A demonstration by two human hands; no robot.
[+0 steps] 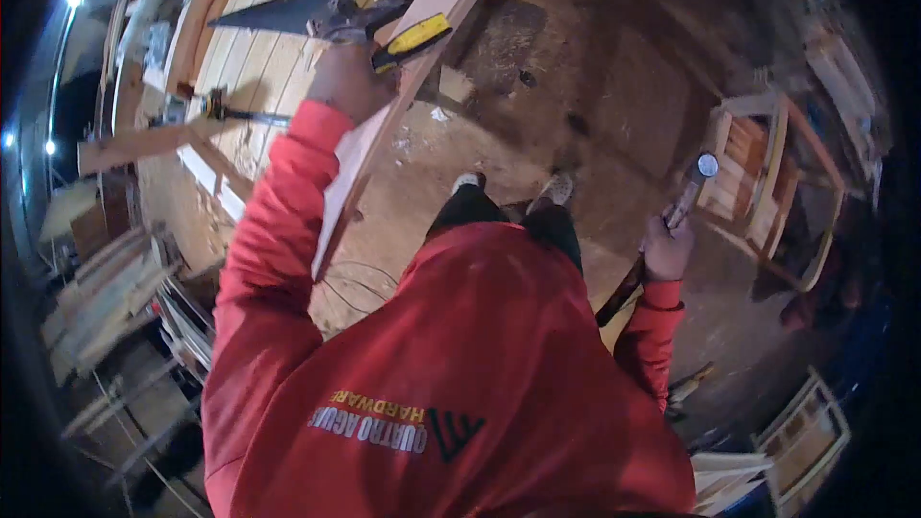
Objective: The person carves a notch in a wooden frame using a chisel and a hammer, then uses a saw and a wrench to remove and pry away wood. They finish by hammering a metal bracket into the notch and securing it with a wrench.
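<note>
My left hand (353,82) is over the workbench (251,67), closed at the wide end of a hand saw (283,13). The saw's dark blade points left across the boards. A yellow-and-black handle (414,41) sticks out on the right side of this hand; how the fingers wrap it is partly hidden. Down at my right side, away from the bench, my right hand (669,247) grips a hammer (705,168). Its round metal face is turned up toward me, above the fist.
A bar clamp (216,107) rests on the bench boards. A long timber edge (422,62) runs along the bench side. Wooden frames (767,187) stand on the floor to the right. Cable (360,278) lies near my feet. Stacked wood (101,302) fills the lower left.
</note>
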